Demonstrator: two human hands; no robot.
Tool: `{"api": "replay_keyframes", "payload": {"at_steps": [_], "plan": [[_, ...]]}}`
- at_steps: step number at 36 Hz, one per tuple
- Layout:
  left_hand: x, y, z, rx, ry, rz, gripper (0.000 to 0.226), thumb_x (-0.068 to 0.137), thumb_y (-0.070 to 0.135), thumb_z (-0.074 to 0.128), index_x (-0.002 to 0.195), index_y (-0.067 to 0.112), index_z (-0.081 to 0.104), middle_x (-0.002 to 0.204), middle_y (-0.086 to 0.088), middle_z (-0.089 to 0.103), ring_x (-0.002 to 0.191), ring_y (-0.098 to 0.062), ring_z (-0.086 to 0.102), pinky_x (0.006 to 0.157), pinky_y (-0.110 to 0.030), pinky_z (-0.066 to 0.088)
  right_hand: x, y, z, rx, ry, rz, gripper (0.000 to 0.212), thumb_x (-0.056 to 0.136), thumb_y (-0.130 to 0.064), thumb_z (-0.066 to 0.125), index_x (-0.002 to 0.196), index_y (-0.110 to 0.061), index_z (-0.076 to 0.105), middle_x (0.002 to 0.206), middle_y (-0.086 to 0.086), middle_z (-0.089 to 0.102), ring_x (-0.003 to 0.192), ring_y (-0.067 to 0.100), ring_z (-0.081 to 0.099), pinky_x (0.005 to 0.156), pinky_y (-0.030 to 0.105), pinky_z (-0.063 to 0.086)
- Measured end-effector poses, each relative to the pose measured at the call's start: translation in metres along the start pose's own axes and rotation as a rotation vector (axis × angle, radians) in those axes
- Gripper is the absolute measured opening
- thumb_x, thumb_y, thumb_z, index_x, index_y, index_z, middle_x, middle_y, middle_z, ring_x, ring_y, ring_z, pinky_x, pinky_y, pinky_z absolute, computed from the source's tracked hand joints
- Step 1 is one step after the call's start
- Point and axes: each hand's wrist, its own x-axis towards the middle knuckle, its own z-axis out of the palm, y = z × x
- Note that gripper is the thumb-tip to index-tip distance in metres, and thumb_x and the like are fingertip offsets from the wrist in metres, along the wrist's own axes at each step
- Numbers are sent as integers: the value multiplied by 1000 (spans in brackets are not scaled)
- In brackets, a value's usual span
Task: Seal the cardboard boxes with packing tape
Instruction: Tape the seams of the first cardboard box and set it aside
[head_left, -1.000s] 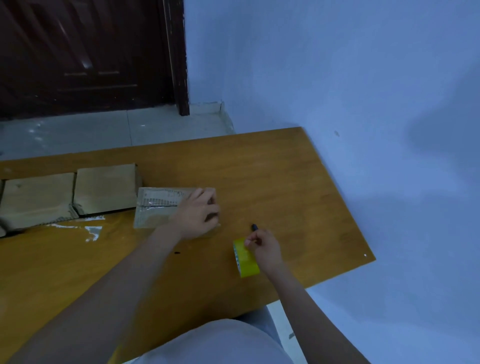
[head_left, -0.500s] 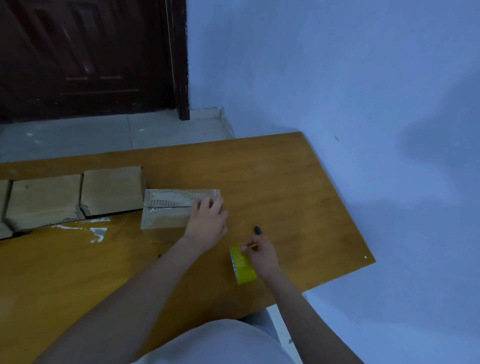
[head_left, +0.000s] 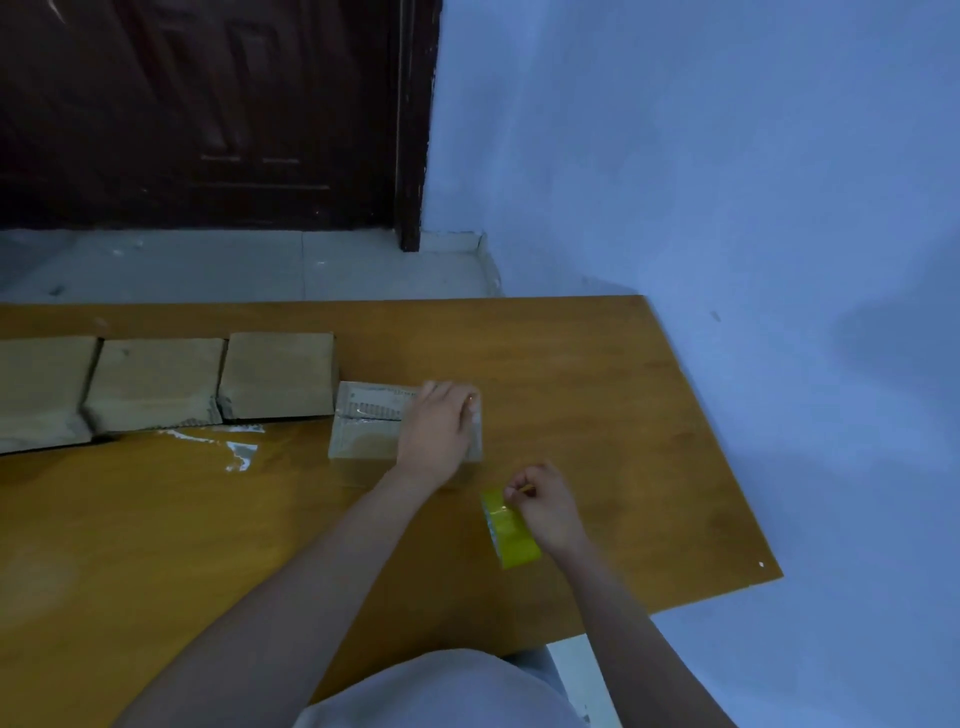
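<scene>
The right hand (head_left: 545, 506) curls around the yellow tape roll (head_left: 509, 527), which stands on edge on the wooden table (head_left: 597, 415). Just beyond and to its left, the left hand (head_left: 439, 423) lies flat, fingers straight, pressing the taped cardboard box (head_left: 363, 421). Further left of that hand, three more boxes (head_left: 156, 384) sit in a touching row.

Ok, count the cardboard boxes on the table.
4. Three sit in a row at the table's far left; the fourth lies under the left hand. More may be out of frame.
</scene>
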Motion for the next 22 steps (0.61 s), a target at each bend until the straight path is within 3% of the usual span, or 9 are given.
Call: {"api": "replay_keyframes", "payload": {"at_steps": [4, 7, 9, 12, 16, 18, 20, 22], "plan": [[-11, -30, -37, 61, 244, -103, 25, 97, 20, 46, 105, 4, 65, 98, -11, 63, 92, -30, 52, 78, -38, 41, 11, -12, -10, -75, -123, -40, 17, 82, 2, 59, 72, -12, 59, 114, 9, 51, 110, 17, 50, 75, 17, 29], [-30, -57, -55, 121, 354, -323, 23, 93, 15, 51, 106, -2, 62, 100, -19, 62, 94, -37, 52, 80, -46, 42, 17, -21, -11, -102, -198, -34, 28, 83, 1, 58, 62, -17, 52, 128, 11, 48, 123, 18, 46, 84, 18, 33], [-44, -68, -59, 108, 322, -500, 29, 93, 17, 56, 112, -6, 58, 106, -24, 59, 102, -41, 49, 86, -49, 38, 19, -26, -9, -100, -228, -27, 33, 82, 1, 58, 59, -22, 50, 135, 11, 47, 131, 14, 39, 90, 16, 32], [-57, -77, -56, -40, 102, -687, 53, 98, 39, 47, 132, -2, 44, 127, -22, 50, 118, -40, 43, 96, -47, 38, 20, -29, -2, -32, -280, -11, 34, 81, 2, 59, 58, -23, 55, 140, 10, 46, 139, 13, 29, 98, 19, 29], [-59, -72, -42, -291, 4, -684, 42, 100, 31, 45, 136, 9, 41, 125, -15, 55, 110, -35, 54, 83, -41, 46, 15, -29, 8, 68, -334, 11, 28, 84, -4, 62, 62, -22, 58, 144, 10, 41, 142, 19, 23, 113, 39, 24], [-53, -67, -36, -274, 29, -687, 42, 100, 28, 46, 135, 7, 42, 126, -15, 53, 111, -34, 54, 84, -42, 47, 14, -28, 10, 110, -314, 37, 22, 80, -15, 64, 60, -26, 63, 127, 5, 54, 133, 22, 34, 108, 43, 29], [-46, -62, -30, -251, 36, -695, 43, 100, 27, 46, 136, 5, 41, 127, -16, 52, 112, -34, 54, 84, -41, 48, 16, -30, 8, 189, -300, 83, 15, 72, -21, 62, 59, -27, 66, 92, -6, 56, 105, 22, 46, 84, 34, 36], [-35, -55, -25, -231, 28, -697, 42, 100, 29, 46, 135, 4, 42, 126, -16, 52, 111, -34, 53, 84, -42, 49, 22, -31, 1, 252, -289, 98, 21, 80, -11, 62, 61, -21, 63, 78, -6, 53, 86, 18, 47, 67, 26, 34]]}}
